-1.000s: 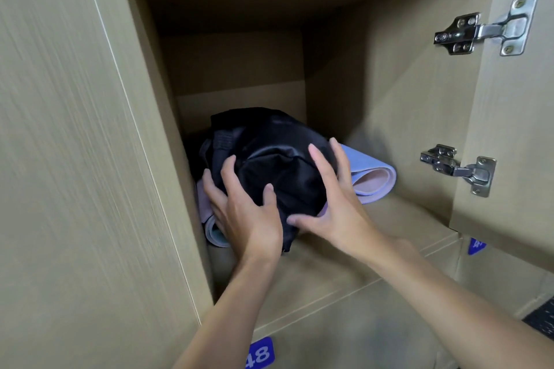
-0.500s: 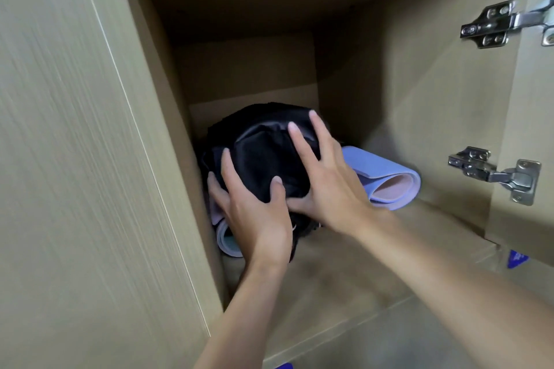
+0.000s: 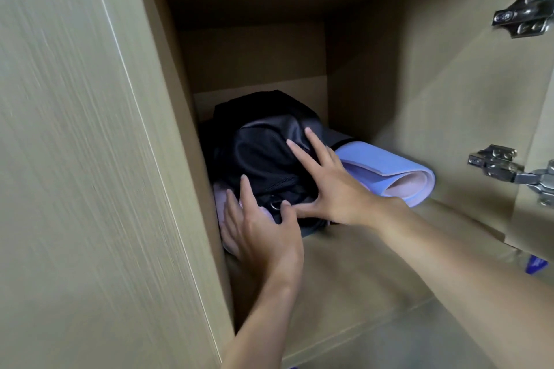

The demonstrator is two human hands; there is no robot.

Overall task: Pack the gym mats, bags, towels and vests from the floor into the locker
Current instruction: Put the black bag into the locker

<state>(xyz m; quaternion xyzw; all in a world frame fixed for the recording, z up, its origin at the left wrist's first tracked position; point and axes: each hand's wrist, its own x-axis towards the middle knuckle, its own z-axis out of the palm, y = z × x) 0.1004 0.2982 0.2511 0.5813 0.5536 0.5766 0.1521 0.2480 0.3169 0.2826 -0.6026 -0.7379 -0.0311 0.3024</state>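
Note:
A black gym bag (image 3: 263, 147) lies deep in the wooden locker (image 3: 359, 272), on top of rolled mats. A rolled purple mat (image 3: 389, 171) with a pink inner face sticks out to the bag's right. A pale pink roll (image 3: 220, 204) peeks out under the bag at the left. My right hand (image 3: 326, 186) presses flat on the bag's front right side with fingers straight and spread. Low at the bag's front left, my left hand (image 3: 260, 234) touches it with straight fingers, its thumb near a metal ring on the bag.
The locker's left wall (image 3: 90, 159) fills the left of the view. Its open door with two metal hinges (image 3: 509, 168) stands at the right. Bare wooden shelf floor lies in front of the bag. A blue number tag (image 3: 536, 265) shows at lower right.
The bag has gone further back into the locker under both hands. My right hand slid down the bag's right side, and the view has come closer.

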